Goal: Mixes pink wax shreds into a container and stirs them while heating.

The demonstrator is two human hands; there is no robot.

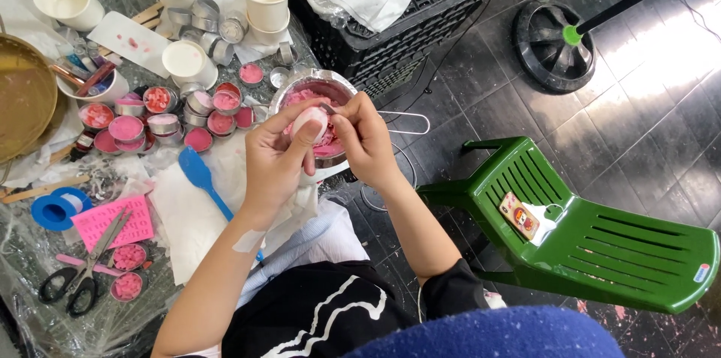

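My left hand (276, 157) grips a small round whitish-pink container (310, 121) and tilts it over a metal bowl (300, 92) of pink wax-like paste. My right hand (366, 136) pinches a thin metal tool (326, 109) whose tip touches the container's rim. Both hands meet just above the bowl's right side. A white cloth (300, 212) lies under my left wrist.
Several small tins of pink wax (126, 128) sit left of the bowl, with white paper cups (265, 2) behind. A blue spatula (200, 175), scissors (79, 281), a pink mould (114, 221) and blue tape roll (54, 210) lie nearby. A green plastic chair (593, 234) stands right, a black crate (390, 20) behind.
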